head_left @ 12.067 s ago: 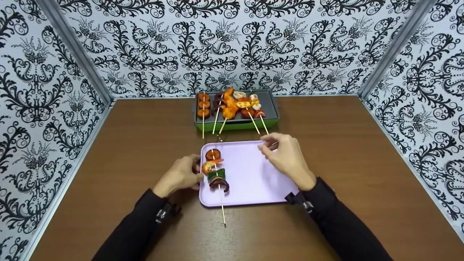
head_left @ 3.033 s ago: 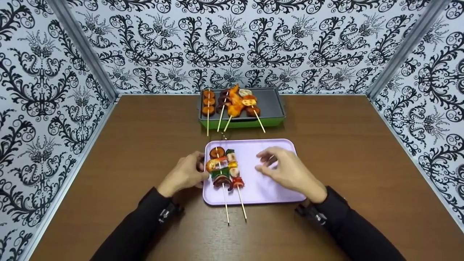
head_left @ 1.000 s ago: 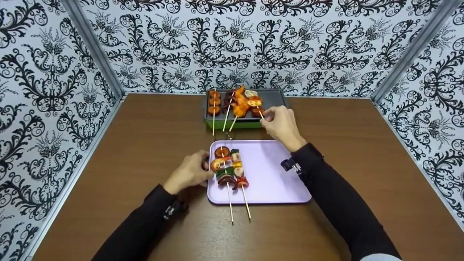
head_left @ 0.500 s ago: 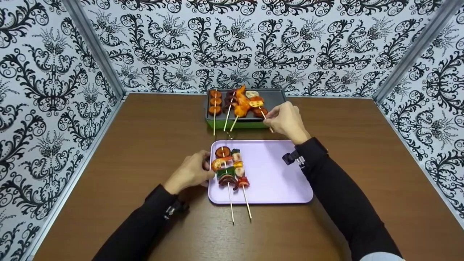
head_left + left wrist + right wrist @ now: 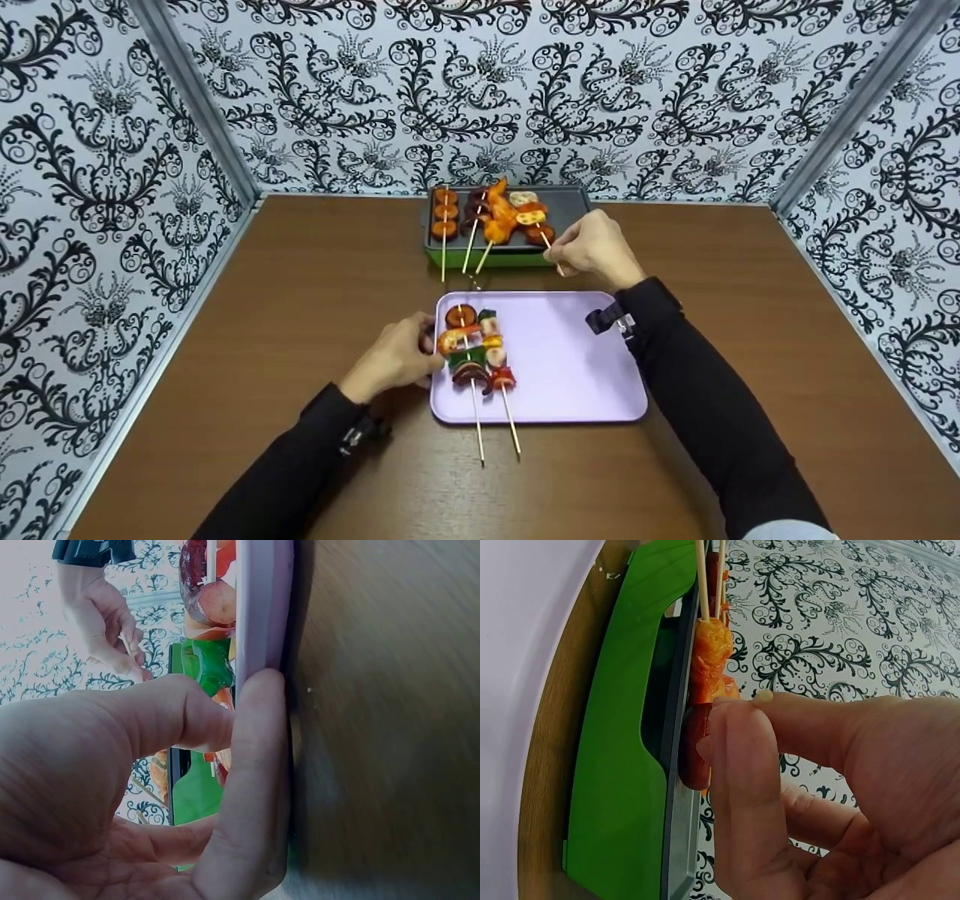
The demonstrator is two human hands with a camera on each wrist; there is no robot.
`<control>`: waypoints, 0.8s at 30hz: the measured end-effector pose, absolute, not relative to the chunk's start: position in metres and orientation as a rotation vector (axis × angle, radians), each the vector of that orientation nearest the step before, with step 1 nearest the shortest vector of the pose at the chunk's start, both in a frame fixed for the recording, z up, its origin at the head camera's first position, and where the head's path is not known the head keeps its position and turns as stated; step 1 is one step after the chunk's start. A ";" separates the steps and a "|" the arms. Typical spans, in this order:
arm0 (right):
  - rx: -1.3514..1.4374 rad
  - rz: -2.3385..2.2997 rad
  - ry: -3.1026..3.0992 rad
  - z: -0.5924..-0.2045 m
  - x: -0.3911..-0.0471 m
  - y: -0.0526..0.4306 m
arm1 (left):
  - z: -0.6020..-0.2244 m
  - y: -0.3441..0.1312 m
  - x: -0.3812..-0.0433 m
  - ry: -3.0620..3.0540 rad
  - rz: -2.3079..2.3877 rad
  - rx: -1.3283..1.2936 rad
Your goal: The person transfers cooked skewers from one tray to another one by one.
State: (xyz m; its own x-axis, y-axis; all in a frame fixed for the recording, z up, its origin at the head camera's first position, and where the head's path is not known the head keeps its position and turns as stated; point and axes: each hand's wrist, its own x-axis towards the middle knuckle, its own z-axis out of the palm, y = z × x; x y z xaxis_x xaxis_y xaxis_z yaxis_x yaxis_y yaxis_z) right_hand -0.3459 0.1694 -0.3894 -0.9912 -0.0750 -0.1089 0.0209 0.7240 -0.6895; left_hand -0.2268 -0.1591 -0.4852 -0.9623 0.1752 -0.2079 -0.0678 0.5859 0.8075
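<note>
My right hand (image 5: 598, 247) pinches the stick of a skewer (image 5: 532, 217) between thumb and fingertips, at the grill's front right. Its pale round slice, yellow piece and brown round piece lie on the dark plate of the green toy grill (image 5: 571, 202). In the right wrist view the stick's end (image 5: 763, 696) pokes out between thumb and index finger. With thumb at the rim and fingers along the side, my left hand (image 5: 395, 356) grips the left edge of the lilac tray (image 5: 574, 367). Two skewers lie on the tray: one with shrimp (image 5: 454, 340), one with red and white pieces (image 5: 495, 357).
Left of the held skewer, the grill bears a skewer of orange rounds (image 5: 445, 212), one of dark pieces (image 5: 475, 210) and an orange chicken-like one (image 5: 500, 214), sticks jutting forward. Patterned walls (image 5: 480, 90) enclose the brown table (image 5: 315, 262) behind and at both sides.
A skewer with red and white pieces went from grill to tray. My right hand then reached back to the grill and took another stick, shifting slightly right. The left hand keeps its grip.
</note>
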 end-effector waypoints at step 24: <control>0.003 -1.287 2.677 -0.400 -0.345 0.169 | -0.486 -0.159 -0.226 2.563 1.309 0.106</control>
State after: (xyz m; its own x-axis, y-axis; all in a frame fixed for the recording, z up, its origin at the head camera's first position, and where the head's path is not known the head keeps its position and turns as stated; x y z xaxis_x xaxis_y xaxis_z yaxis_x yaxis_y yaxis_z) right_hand -0.3446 0.1694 -0.3996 -0.9853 -0.0724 -0.1547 0.0756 0.6271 -0.7753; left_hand -0.2262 -0.1592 -0.4864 -0.9633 0.1822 -0.1972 -0.0529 0.5914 0.8046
